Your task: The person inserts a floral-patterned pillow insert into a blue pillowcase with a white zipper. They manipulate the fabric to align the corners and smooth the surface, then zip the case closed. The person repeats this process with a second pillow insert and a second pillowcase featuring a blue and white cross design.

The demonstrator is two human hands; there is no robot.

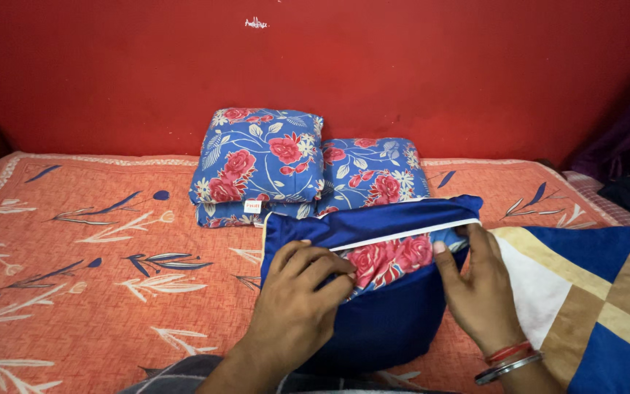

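Holding entry, one item: blue cushion cover [384,321], dark blue with a white piped opening, lying at the near edge of the bed [74,292], close to the middle of that edge. Inside its mouth shows a floral cushion [388,259], red roses on blue, partly exposed.

Your left hand [297,303]: fingers curled shut over the opening's left lip, pinching the cover's fabric against the cushion beneath.

Your right hand [475,288]: fingers closed on the opening's right end, thumb side pressed to the white piping; red and silver bangles [508,359] on the wrist.

Other stock on the bed:
- Two floral cushions [260,157], same rose print, one stacked on another toward the far edge at the wall, left of centre.
- Third floral cushion [377,171], lying just beside that stack on its right, touching it, directly beyond the cover you hold.
- Patchwork cover [592,292], blue, white and tan panels, at the near right corner, touching your right forearm.

Bedsheet: orange with leaf sprigs in white and blue. Red wall [402,66] behind.
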